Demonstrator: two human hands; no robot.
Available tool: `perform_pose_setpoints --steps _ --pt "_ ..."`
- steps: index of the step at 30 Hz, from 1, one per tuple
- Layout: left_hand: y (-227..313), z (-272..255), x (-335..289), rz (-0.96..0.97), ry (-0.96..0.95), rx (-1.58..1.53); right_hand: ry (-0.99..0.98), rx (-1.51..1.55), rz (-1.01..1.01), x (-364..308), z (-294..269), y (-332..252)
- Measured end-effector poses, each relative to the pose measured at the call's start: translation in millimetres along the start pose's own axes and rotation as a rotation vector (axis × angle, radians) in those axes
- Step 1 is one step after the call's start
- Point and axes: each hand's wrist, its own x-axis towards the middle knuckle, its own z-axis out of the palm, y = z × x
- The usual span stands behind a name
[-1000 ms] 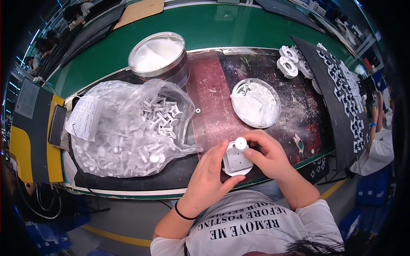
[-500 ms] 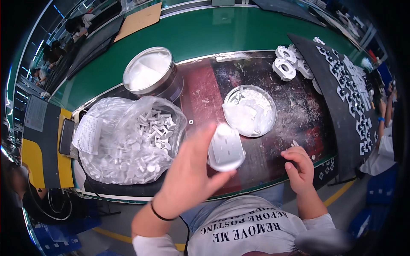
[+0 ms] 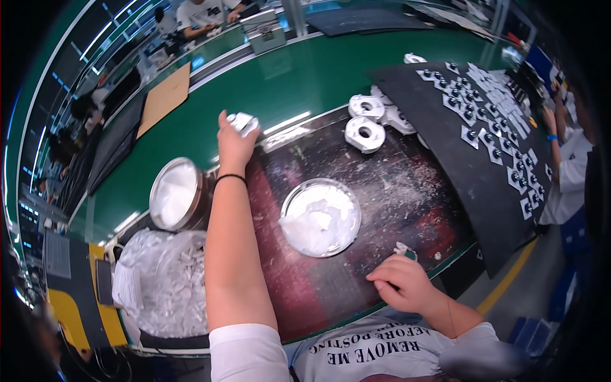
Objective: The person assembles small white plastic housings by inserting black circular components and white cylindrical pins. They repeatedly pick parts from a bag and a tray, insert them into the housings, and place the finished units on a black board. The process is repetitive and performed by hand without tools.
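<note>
My left hand (image 3: 236,145) reaches far forward over the green surface. Its fingers grip a white plastic part (image 3: 245,125), whose outer side shows beyond the fingertips. Beside the near table edge, my right hand (image 3: 405,284) rests low with loosely bent fingers, and I see nothing between thumb and forefinger. A small whitish lump (image 3: 401,248) lies just beyond its knuckles. Between the hands sits a round shallow dish (image 3: 293,197) with white paste (image 3: 312,226) in it.
Left of my forearm stand a metal tin (image 3: 202,198) of white material and a clear bag (image 3: 153,274) of small white pieces. White ring-shaped parts (image 3: 365,135) cluster at the back right, against a black board (image 3: 433,137) bearing several small pieces. Other people work farther off.
My left hand has carried the white part forward and left, from near the dish to the green surface. The view has shifted; my right hand keeps almost the same pose.
</note>
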Motion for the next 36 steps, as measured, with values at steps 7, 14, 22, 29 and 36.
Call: perform_pose_setpoints --steps 7,14,22,29,36 --pt "22 4 -2 0.066 0.161 0.282 0.041 0.087 0.011 -7 -2 6" --pt "158 47 -69 0.561 -0.22 -0.038 0.072 0.099 0.006 -8 -2 7" --pt "177 33 -84 0.464 -0.477 0.193 0.197 0.09 -0.002 -7 -1 5" --pt "149 -86 -144 0.571 -0.424 -0.358 0.211 0.083 -0.001 -12 -2 8" --pt "71 -137 -281 0.235 -0.305 -0.315 0.154 0.058 -0.035 -9 5 -1"
